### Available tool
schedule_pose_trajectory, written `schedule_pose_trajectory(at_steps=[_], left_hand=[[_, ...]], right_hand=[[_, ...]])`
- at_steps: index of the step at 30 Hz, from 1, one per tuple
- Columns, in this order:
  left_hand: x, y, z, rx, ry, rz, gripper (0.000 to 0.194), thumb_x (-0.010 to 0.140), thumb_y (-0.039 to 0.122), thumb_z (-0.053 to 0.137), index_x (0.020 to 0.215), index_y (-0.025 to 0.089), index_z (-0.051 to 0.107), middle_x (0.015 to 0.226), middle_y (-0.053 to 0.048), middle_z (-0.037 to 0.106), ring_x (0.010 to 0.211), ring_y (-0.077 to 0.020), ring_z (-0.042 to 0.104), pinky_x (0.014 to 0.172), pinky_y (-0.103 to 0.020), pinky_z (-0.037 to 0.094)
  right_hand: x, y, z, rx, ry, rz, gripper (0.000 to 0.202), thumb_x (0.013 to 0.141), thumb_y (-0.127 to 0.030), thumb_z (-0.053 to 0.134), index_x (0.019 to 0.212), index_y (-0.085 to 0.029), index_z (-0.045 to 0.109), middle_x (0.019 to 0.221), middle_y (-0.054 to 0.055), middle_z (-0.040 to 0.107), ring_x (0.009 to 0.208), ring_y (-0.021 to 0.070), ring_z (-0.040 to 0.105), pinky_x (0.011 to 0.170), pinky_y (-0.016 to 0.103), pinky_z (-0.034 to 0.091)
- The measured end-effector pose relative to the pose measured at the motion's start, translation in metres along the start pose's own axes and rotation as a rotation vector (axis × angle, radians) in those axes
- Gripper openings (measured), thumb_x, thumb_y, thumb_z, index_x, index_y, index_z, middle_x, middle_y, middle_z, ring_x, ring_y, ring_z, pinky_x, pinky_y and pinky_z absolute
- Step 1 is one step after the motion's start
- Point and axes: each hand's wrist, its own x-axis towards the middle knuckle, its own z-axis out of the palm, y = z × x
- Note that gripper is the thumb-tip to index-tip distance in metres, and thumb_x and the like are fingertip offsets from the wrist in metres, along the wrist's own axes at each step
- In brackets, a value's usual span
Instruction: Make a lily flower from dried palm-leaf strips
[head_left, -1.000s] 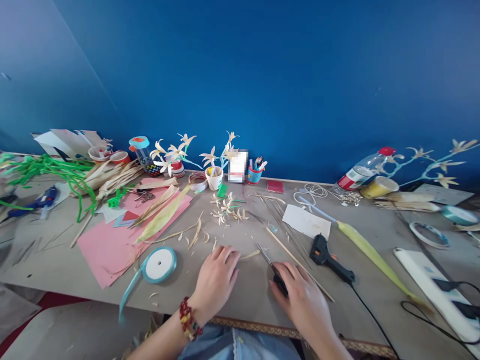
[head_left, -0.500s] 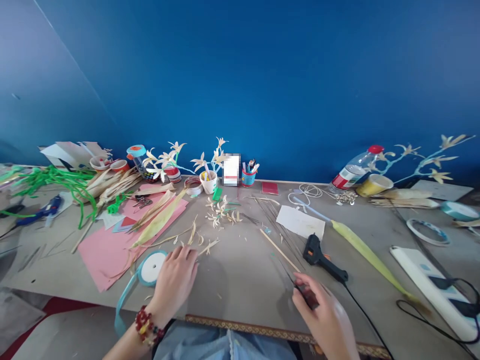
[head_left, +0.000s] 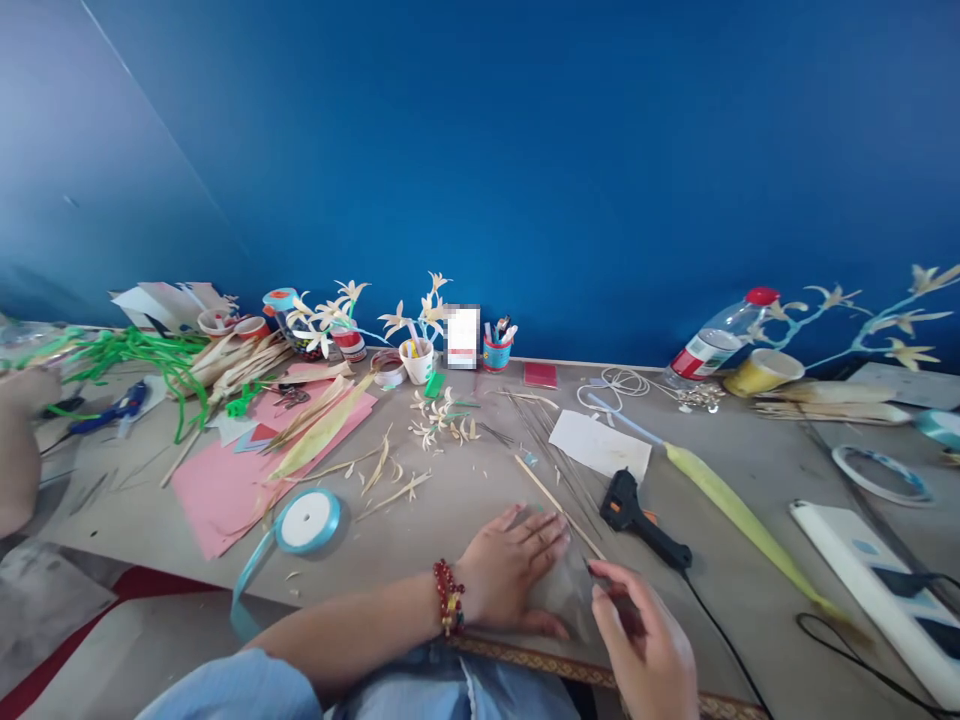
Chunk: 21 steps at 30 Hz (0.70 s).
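Observation:
My left hand, with a red bead bracelet on its wrist, lies flat on the grey table in front of me, fingers spread, and holds nothing. Close to its right, my right hand is closed, thumb and fingers curled together around something too small and dark to make out. A thin pale stick lies just beyond both hands. The black glue gun rests to the right. To the left is a blue ribbon roll with its end trailing over the table edge. Small cream flowers lie farther back.
Pink paper and dried husks lie at the left. A bottle, yellow cup and white power strip are at the right. Another person's arm reaches in at the far left.
My left hand has moved right, from beside the ribbon roll to beside my right hand, and lies flat. Another person's arm has come into view at the far left.

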Motion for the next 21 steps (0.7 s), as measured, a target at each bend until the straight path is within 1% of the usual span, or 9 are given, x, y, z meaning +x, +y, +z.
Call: schedule_pose_trajectory(at_steps=[4, 7, 9, 11, 12, 13, 15, 18, 21], left_hand=[[-0.021, -0.024, 0.008, 0.083, 0.052, -0.25, 0.091, 0.089, 0.073, 0.023, 0.153, 0.009, 0.024, 0.16, -0.017, 0.026, 0.148, -0.0266, 0.025, 0.121, -0.045, 0.013], [-0.064, -0.047, 0.01, 0.202, 0.088, -0.364, 0.082, 0.092, 0.069, 0.026, 0.154, 0.014, 0.025, 0.16, -0.014, 0.03, 0.147, -0.0259, 0.029, 0.12, -0.045, 0.018], [-0.094, -0.059, 0.006, 0.312, 0.14, -0.515, 0.08, 0.093, 0.065, 0.03, 0.153, 0.012, 0.028, 0.156, -0.017, 0.036, 0.144, -0.03, 0.033, 0.119, -0.05, 0.02], [-0.111, -0.059, -0.002, 0.401, 0.201, -0.671, 0.077, 0.095, 0.06, 0.032, 0.151, 0.008, 0.032, 0.154, -0.022, 0.038, 0.143, -0.0341, 0.034, 0.117, -0.054, 0.022], [-0.111, -0.054, -0.006, 0.412, 0.208, -0.684, 0.073, 0.096, 0.056, 0.033, 0.151, 0.008, 0.032, 0.155, -0.022, 0.037, 0.144, -0.0339, 0.032, 0.117, -0.054, 0.021], [-0.107, -0.046, -0.009, 0.394, 0.197, -0.64, 0.069, 0.097, 0.053, 0.033, 0.151, 0.01, 0.031, 0.156, -0.02, 0.035, 0.146, -0.0319, 0.029, 0.118, -0.052, 0.021], [-0.085, -0.025, -0.01, 0.296, 0.131, -0.421, 0.069, 0.097, 0.054, 0.034, 0.153, 0.015, 0.027, 0.16, -0.013, 0.03, 0.149, -0.0267, 0.023, 0.12, -0.047, 0.017], [-0.05, -0.006, -0.005, 0.149, 0.049, -0.132, 0.08, 0.094, 0.065, 0.026, 0.154, 0.012, 0.023, 0.159, -0.012, 0.032, 0.149, -0.0226, 0.02, 0.122, -0.041, 0.013], [-0.049, -0.02, -0.001, 0.103, 0.029, -0.175, 0.083, 0.093, 0.069, 0.023, 0.152, 0.012, 0.027, 0.159, -0.013, 0.032, 0.147, -0.0236, 0.026, 0.121, -0.042, 0.015]], right_hand=[[0.002, -0.004, 0.002, -0.044, -0.009, -0.049, 0.027, 0.086, -0.041, 0.053, 0.094, -0.02, 0.068, 0.078, 0.008, 0.074, 0.058, 0.02, 0.069, 0.05, 0.027, 0.056], [0.006, -0.009, 0.006, -0.089, 0.002, -0.153, 0.023, 0.088, -0.035, 0.05, 0.095, -0.02, 0.066, 0.08, 0.008, 0.073, 0.062, 0.0209, 0.069, 0.055, 0.029, 0.055], [0.009, -0.012, 0.013, -0.101, -0.009, -0.233, 0.02, 0.088, -0.031, 0.049, 0.095, -0.02, 0.065, 0.086, 0.009, 0.073, 0.07, 0.0221, 0.069, 0.06, 0.031, 0.055], [0.013, -0.016, 0.023, -0.111, -0.024, -0.28, 0.018, 0.087, -0.028, 0.049, 0.095, -0.021, 0.064, 0.09, 0.009, 0.072, 0.076, 0.0232, 0.069, 0.064, 0.032, 0.055], [0.016, -0.017, 0.028, -0.113, -0.032, -0.292, 0.017, 0.087, -0.027, 0.049, 0.095, -0.021, 0.063, 0.091, 0.009, 0.071, 0.078, 0.0236, 0.069, 0.066, 0.033, 0.054], [0.019, -0.019, 0.033, -0.112, -0.038, -0.298, 0.017, 0.087, -0.026, 0.049, 0.095, -0.021, 0.063, 0.091, 0.008, 0.071, 0.08, 0.0239, 0.068, 0.067, 0.033, 0.054], [0.026, -0.023, 0.041, -0.108, -0.043, -0.301, 0.017, 0.087, -0.026, 0.049, 0.096, -0.021, 0.063, 0.092, 0.008, 0.071, 0.081, 0.0242, 0.068, 0.068, 0.033, 0.053], [0.034, -0.027, 0.044, -0.113, -0.042, -0.301, 0.018, 0.087, -0.026, 0.049, 0.097, -0.021, 0.063, 0.092, 0.008, 0.07, 0.081, 0.0246, 0.067, 0.069, 0.034, 0.052], [0.033, -0.026, 0.041, -0.147, -0.046, -0.305, 0.017, 0.087, -0.026, 0.049, 0.097, -0.021, 0.062, 0.091, 0.008, 0.07, 0.08, 0.0246, 0.067, 0.069, 0.034, 0.052]])
